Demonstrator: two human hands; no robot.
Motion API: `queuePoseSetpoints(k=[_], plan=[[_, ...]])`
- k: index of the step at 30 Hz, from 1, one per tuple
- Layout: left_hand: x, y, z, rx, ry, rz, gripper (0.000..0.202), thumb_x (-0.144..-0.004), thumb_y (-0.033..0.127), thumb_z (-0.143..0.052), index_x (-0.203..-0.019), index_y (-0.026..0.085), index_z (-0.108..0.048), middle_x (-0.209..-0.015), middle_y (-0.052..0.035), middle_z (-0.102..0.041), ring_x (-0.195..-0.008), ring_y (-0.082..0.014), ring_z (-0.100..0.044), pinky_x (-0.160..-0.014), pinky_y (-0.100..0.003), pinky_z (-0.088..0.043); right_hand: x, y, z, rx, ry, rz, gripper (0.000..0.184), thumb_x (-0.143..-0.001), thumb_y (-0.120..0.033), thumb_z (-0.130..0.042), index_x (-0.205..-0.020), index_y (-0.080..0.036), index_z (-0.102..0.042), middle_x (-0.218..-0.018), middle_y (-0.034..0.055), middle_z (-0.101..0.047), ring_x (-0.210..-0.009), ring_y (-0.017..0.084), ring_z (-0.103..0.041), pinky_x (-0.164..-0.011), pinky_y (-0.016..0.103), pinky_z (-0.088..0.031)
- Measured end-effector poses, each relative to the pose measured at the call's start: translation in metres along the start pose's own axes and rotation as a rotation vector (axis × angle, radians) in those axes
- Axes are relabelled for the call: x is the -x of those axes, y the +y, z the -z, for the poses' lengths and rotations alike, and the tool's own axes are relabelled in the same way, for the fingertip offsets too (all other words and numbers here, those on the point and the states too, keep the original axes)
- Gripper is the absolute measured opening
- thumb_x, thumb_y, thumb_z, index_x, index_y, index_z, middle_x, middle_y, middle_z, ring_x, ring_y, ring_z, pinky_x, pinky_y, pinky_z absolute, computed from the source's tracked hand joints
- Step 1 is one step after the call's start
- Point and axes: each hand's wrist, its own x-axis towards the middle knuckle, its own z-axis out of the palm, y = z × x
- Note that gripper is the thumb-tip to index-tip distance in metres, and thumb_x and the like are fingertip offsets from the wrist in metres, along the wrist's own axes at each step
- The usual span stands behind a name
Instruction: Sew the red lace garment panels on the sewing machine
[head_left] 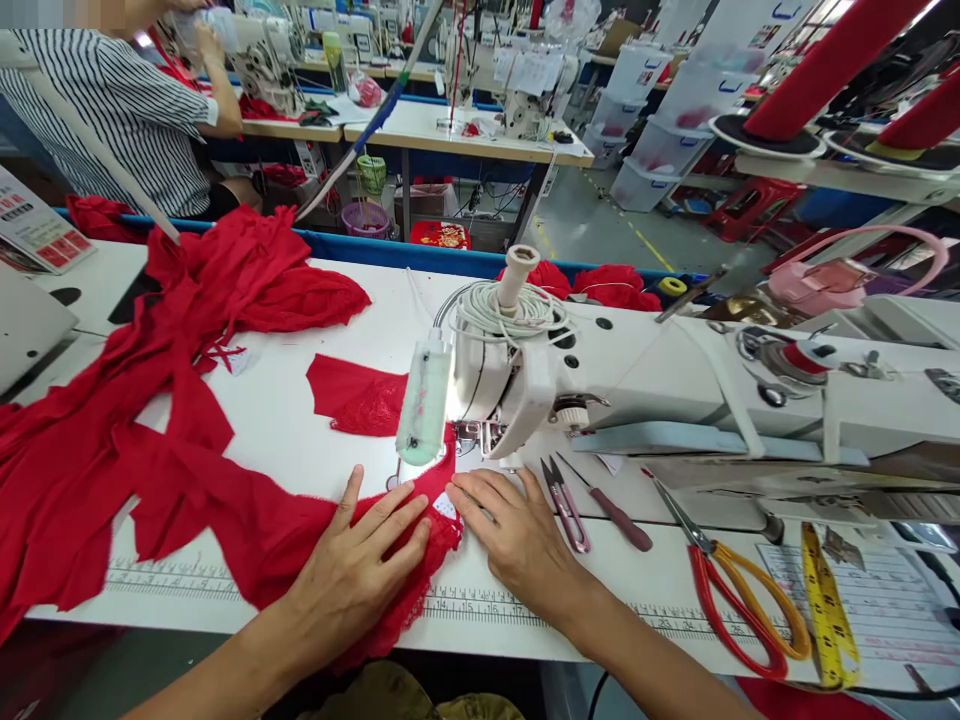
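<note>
Under my left hand [356, 560] lies red lace-edged fabric [277, 525]; the fingers rest on it, outstretched and spread. My right hand [517, 540] has its fingertips on the fabric's right edge, beside a small white dotted piece [445, 506], its thumb apart from the fingers. A narrow strip of the red fabric runs from my fingertips up to the presser foot [469, 432] of the white sewing machine [630, 365]. A pale green lamp [422, 405] hangs left of the needle area, partly covering a separate red lace piece [352, 395].
Thread snips [566, 505], a seam-ripper-like tool with a dark red handle [619, 518], scissors [739, 590] and a yellow tape measure [829, 605] lie to the right. Heaped red fabric [180, 400] covers the left. Another person [135, 110] works at a machine behind.
</note>
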Motion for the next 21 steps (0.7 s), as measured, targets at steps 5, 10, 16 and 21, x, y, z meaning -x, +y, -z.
queuePoseSetpoints(k=[5, 10, 16, 21], plan=[[0.005, 0.002, -0.004, -0.01, 0.081, 0.016, 0.028, -0.099, 0.013, -0.049, -0.12, 0.015, -0.067, -0.116, -0.0088, -0.074, -0.116, -0.0265, -0.064, -0.12, -0.07, 0.0, -0.003, 0.0, 0.002, 0.02, -0.006, 0.029, 0.036, -0.093, 0.001, -0.045, -0.117, -0.015, -0.066, -0.116, 0.0095, -0.071, -0.106, 0.021, -0.061, -0.111, 0.048, -0.03], [0.0, 0.004, -0.002, 0.004, 0.071, 0.057, 0.026, -0.099, 0.017, -0.053, -0.12, 0.014, -0.067, -0.108, -0.0063, -0.076, -0.108, -0.0247, -0.066, -0.121, -0.069, 0.001, -0.001, -0.001, -0.004, 0.019, 0.055, 0.012, 0.038, -0.094, 0.001, -0.041, -0.116, -0.015, -0.067, -0.116, 0.0086, -0.072, -0.106, 0.021, -0.06, -0.112, 0.049, -0.029], [0.0, 0.004, -0.002, -0.001, 0.077, 0.049, 0.025, -0.099, 0.016, -0.051, -0.118, 0.014, -0.068, -0.105, -0.0059, -0.076, -0.109, -0.0266, -0.065, -0.119, -0.071, 0.002, 0.003, -0.002, -0.008, 0.017, 0.073, 0.006, 0.038, -0.092, 0.001, -0.044, -0.119, -0.015, -0.066, -0.117, 0.008, -0.072, -0.108, 0.02, -0.061, -0.112, 0.05, -0.03], [-0.014, 0.006, 0.015, 0.036, 0.031, 0.094, 0.027, -0.101, 0.018, -0.044, -0.113, 0.018, -0.069, -0.104, -0.0047, -0.074, -0.11, -0.0254, -0.062, -0.121, -0.067, -0.006, 0.003, -0.003, -0.009, 0.009, 0.091, -0.013, 0.037, -0.093, 0.0, -0.046, -0.118, -0.017, -0.067, -0.115, 0.007, -0.072, -0.108, 0.02, -0.061, -0.115, 0.051, -0.028]])
